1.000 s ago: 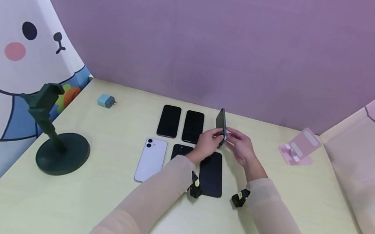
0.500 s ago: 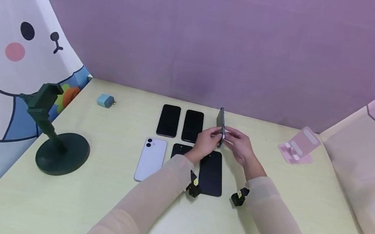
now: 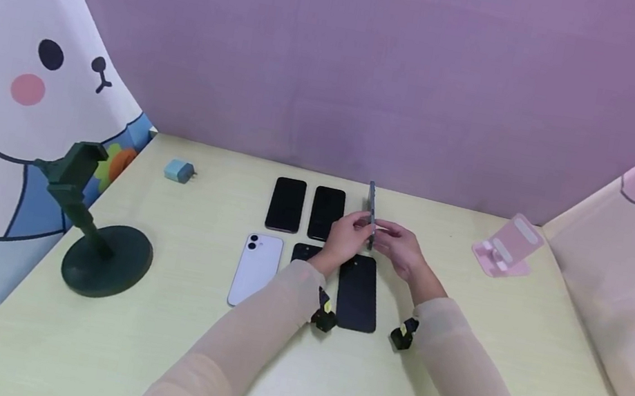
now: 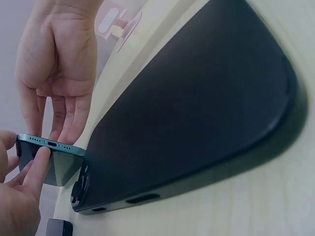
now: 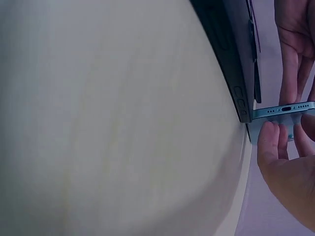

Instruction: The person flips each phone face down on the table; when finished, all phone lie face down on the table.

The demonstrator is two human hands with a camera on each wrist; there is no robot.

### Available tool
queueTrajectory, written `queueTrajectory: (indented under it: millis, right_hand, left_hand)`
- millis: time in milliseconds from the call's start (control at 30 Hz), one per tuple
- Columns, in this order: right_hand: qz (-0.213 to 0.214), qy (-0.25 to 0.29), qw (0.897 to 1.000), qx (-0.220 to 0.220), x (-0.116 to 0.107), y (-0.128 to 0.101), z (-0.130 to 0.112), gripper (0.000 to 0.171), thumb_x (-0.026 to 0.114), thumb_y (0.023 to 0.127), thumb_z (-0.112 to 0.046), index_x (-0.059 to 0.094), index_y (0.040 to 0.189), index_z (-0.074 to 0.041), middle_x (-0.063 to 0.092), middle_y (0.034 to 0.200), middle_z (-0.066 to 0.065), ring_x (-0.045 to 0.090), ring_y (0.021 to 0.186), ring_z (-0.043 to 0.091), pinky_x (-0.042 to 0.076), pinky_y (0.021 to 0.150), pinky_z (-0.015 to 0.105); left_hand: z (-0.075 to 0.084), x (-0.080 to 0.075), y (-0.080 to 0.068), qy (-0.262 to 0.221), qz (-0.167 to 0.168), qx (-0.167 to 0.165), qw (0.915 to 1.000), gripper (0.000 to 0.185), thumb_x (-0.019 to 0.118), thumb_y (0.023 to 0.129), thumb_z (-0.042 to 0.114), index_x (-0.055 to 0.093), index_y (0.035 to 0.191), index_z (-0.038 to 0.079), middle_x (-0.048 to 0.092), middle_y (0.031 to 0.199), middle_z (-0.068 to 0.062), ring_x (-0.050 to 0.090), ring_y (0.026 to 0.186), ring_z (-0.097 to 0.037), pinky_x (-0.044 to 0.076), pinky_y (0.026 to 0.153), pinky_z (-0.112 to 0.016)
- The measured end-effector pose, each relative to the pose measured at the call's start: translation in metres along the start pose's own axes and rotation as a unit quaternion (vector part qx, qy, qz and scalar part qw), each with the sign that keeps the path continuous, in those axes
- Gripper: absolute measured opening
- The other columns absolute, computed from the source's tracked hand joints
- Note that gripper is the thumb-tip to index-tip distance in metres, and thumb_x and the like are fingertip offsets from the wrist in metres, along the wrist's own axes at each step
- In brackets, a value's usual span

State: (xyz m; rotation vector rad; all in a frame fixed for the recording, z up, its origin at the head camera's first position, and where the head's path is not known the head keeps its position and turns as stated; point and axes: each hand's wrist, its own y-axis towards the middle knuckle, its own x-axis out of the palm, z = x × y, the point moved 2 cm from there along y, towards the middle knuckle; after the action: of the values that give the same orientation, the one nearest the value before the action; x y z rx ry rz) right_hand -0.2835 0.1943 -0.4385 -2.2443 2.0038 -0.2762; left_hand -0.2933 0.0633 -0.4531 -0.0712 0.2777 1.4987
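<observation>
A teal-edged smartphone [image 3: 372,200] stands on its long side behind the front row of phones, its port end towards me. My left hand [image 3: 347,237] pinches it from the left, a finger lying along its face near the charging port in the left wrist view. From the other side my right hand [image 3: 400,248] holds it, with fingertips [image 5: 268,132] against the opposite face. Just below the hands lies a black phone [image 3: 358,296], back up with its camera at the far end. Another dark phone [image 3: 303,252] is partly hidden by my left forearm.
Two black phones [image 3: 286,204] lie face up in the back row. A white phone [image 3: 256,272] lies at the front left. Further left are a dark green stand [image 3: 108,261] and a blue charger plug [image 3: 179,171]. A pink phone stand [image 3: 509,248] is at right.
The held phone has shifted slightly left and turned more edge-on to the head camera. Both hands have moved slightly left with it; the phones on the table stay put.
</observation>
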Motion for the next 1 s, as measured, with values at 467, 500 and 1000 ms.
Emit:
queueTrajectory:
  millis: [467,500,1000]
  right_hand:
    - [-0.003,-0.079,0.996,0.03,-0.002,0.004,0.009,0.04,0.049,0.091,0.0,0.042,0.13,0.004,0.045,0.122,0.023,0.048,0.109,0.029,0.041,0.089,0.034]
    - [-0.004,-0.079,0.996,0.028,-0.002,0.004,0.009,0.04,0.049,0.091,0.0,0.042,0.13,0.005,0.044,0.122,0.024,0.048,0.109,0.029,0.041,0.089,0.035]
    - [0.03,-0.133,0.99,0.036,-0.009,0.008,0.012,0.038,0.053,0.089,-0.002,0.048,0.126,0.003,0.046,0.12,0.023,0.049,0.106,0.029,0.041,0.089,0.037]
  left_hand:
    - [0.0,-0.009,-0.001,0.033,0.001,0.013,0.9994,0.033,0.059,0.088,0.017,0.059,0.12,0.012,0.063,0.093,-0.001,0.06,0.08,-0.008,0.048,0.064,-0.022]
    - [-0.001,-0.01,0.0,0.035,0.004,0.013,0.9993,0.033,0.06,0.087,0.017,0.059,0.119,0.011,0.063,0.092,0.0,0.06,0.079,-0.008,0.048,0.064,-0.022]
    - [-0.012,-0.016,-0.002,0.155,0.012,0.005,0.9878,0.032,0.062,0.083,0.013,0.062,0.115,0.006,0.065,0.091,-0.005,0.059,0.077,-0.012,0.047,0.065,-0.023]
